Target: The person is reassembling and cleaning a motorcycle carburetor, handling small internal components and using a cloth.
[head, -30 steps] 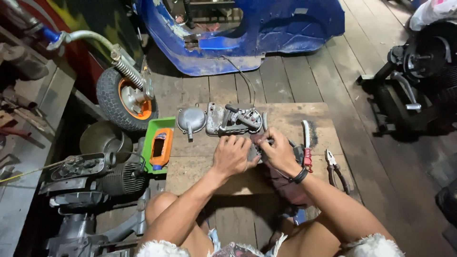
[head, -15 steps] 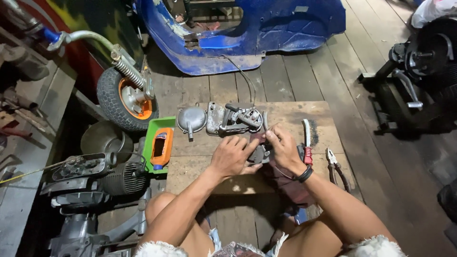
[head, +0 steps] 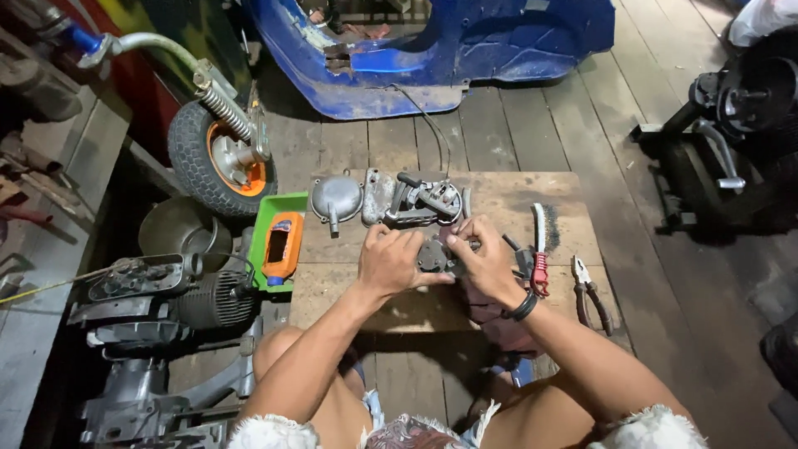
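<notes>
Both my hands hold a small grey metal engine part (head: 434,255) over a low wooden board (head: 573,204). My left hand (head: 391,262) grips its left side. My right hand (head: 482,259), with a black band at the wrist, pinches its right side with the fingertips. Just beyond the hands lie a round grey metal cover (head: 335,199) and a larger metal assembly with a black lever (head: 416,199). Much of the held part is hidden by my fingers.
A wire brush with a red handle (head: 539,245) and pliers (head: 590,291) lie right of my hands. A green tray with an orange item (head: 280,241) sits left. A small wheel (head: 218,158), an engine block (head: 166,295) and a blue scooter body (head: 432,50) surround the board.
My hands have drawn slightly closer together around the small metal part, and the right hand's fingers have shifted on it. The other things have not moved.
</notes>
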